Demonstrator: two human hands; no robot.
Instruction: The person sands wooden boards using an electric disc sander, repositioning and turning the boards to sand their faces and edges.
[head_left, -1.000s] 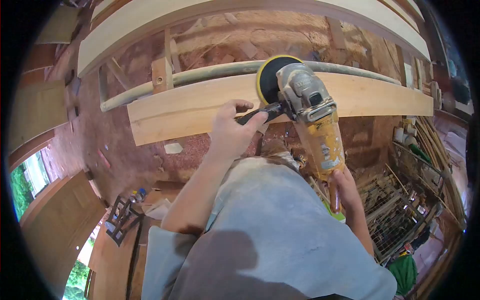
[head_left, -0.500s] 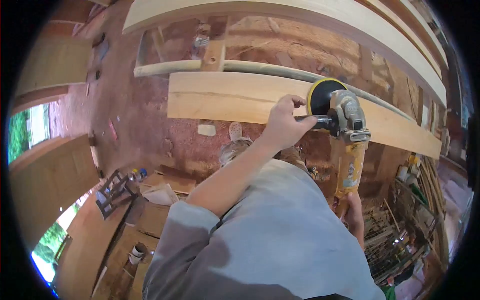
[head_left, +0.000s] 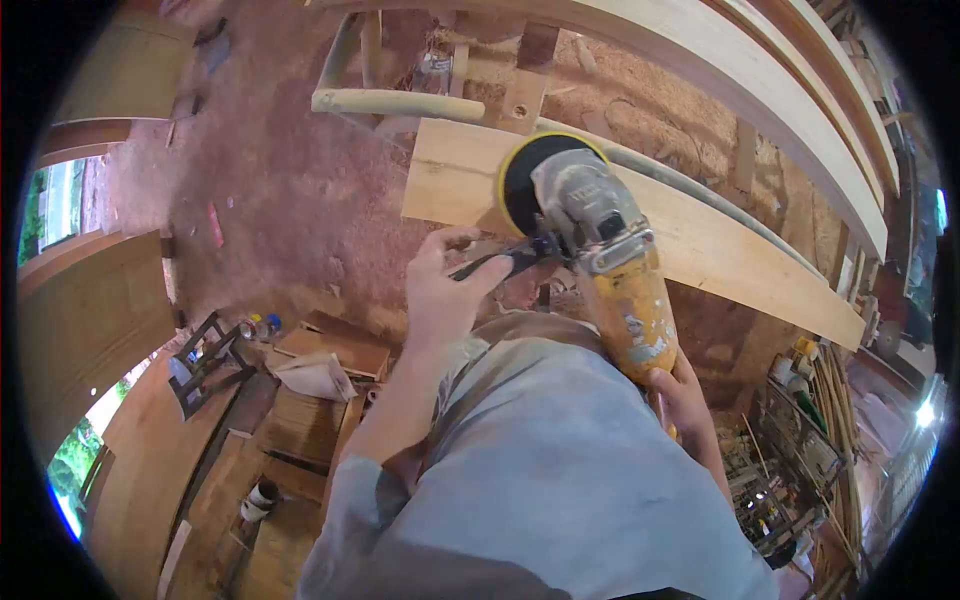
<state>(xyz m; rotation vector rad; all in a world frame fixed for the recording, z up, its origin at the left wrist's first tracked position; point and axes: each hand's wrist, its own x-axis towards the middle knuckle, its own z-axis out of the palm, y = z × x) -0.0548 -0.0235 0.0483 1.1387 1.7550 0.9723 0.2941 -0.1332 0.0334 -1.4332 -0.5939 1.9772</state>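
Work on a long pale plank (head_left: 740, 266), stretched across the middle of the scene, is judged to be in progress, as the tool is held over it; from its left end to its right, no line between treated and untreated wood can be made out, so what is left cannot be measured. The black side handle (head_left: 520, 257) is gripped by the left hand (head_left: 445, 290), its fingers loosely curled. The yellow-rimmed disc (head_left: 524, 180) of an angle grinder (head_left: 632, 302) is poised over the plank's left part; contact cannot be confirmed. The grinder's rear is clasped by the right hand (head_left: 682, 400), partly hidden. Counted, left to right: at least two wooden panels (head_left: 95, 310), one plank, two hands, one side handle, one disc, one grinder and, at upper right, at least two long boards (head_left: 740, 95).
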